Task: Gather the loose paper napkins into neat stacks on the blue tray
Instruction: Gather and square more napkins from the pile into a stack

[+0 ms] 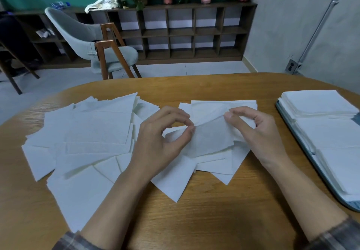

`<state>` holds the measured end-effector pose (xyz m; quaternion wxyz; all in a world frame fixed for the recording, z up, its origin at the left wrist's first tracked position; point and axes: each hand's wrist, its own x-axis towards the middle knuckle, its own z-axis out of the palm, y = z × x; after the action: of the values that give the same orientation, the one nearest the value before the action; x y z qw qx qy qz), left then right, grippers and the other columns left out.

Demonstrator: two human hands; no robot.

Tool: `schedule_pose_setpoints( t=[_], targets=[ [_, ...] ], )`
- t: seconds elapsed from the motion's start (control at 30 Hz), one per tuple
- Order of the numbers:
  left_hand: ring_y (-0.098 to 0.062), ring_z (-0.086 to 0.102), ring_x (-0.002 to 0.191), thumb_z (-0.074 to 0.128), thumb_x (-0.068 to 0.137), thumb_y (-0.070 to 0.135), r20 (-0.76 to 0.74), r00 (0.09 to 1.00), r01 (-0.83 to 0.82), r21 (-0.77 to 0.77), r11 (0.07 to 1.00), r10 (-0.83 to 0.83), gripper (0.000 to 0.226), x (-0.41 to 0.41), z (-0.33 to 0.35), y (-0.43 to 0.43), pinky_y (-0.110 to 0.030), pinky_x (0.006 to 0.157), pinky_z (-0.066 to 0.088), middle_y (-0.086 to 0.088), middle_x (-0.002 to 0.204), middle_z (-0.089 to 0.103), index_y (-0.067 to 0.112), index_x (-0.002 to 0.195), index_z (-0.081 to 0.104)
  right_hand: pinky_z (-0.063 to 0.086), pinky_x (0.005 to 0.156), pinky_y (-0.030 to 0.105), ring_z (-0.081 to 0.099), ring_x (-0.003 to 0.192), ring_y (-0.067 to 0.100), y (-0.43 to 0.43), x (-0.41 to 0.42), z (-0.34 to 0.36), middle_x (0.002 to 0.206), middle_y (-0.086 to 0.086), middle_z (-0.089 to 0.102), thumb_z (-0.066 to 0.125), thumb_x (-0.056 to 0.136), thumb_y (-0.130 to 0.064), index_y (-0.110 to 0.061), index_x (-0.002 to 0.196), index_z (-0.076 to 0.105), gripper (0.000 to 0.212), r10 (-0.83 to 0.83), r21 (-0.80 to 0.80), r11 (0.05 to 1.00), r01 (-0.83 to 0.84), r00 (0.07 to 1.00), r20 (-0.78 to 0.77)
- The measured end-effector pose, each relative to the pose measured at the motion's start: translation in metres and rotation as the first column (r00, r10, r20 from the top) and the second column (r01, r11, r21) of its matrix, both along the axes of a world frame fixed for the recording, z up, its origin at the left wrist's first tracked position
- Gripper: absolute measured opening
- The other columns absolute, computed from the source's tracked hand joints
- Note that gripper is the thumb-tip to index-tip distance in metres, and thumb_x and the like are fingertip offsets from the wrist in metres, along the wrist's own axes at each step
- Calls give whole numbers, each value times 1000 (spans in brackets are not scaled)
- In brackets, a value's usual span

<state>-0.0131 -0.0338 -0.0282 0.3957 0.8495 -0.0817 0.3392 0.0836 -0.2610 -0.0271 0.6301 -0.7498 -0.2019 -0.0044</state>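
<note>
Meanwhile both hands pinched one napkin (212,135) — left hand (165,133) at its left edge, right hand (251,127) at its upper right — above the loose napkins (87,133) strewn across the wooden table (214,210); stacked napkins (319,103) filled the blue tray (311,164) to the right.

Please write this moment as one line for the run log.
left hand pinches napkin | right hand pinches same napkin | blue tray holds stacks | loose pile on table

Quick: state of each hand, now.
Left hand: pinching one napkin at its left corner.
Right hand: pinching the same napkin at its right edge.
</note>
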Motion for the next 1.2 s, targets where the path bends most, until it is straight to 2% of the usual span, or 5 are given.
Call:
schedule_pose_setpoints(
  t=[0.17,0.5,0.63,1.03,1.2],
  targets=[
    [-22,76,90,74,97,10,-142,970,143,-330,933,-198,8,-3,8,2,-26,81,57,1,90,78,11,90,77,37,97,3,61,122,-6,-4,1,5,119,-19,75,64,90,-59,-25,114,77,44,155,-30,988,-153,985,79],
    [-8,65,71,74,98,34,-332,933,179,94,979,-138,11,3,-16,-9,-17,64,44,13,71,69,24,94,77,38,97,3,62,116,-9,9,-2,-7,112,-24,75,74,97,-29,-29,107,80,12,142,-237,964,-123,988,65],
    [-11,51,55,76,95,36,-331,935,157,65,985,-127,12,4,-18,-9,-18,57,35,12,54,50,26,90,76,39,97,4,62,117,-9,8,-4,-5,112,-24,75,74,96,-30,-29,107,80,12,140,-249,961,-117,987,79],
    [-14,37,48,61,106,34,-176,937,-348,-395,850,302,18,9,-7,0,-20,49,29,-15,56,53,22,96,70,43,101,31,63,125,11,6,-14,1,127,-11,73,52,69,-99,-29,116,77,89,475,-159,868,-470,880,-12],
    [-35,56,64,56,108,35,-230,918,-391,-390,834,323,20,10,-9,2,-25,53,36,-18,65,63,22,100,69,51,79,22,72,98,7,16,-23,-1,102,-11,79,85,84,-47,-27,98,82,24,305,-123,945,-303,952,-4]
  ],
)
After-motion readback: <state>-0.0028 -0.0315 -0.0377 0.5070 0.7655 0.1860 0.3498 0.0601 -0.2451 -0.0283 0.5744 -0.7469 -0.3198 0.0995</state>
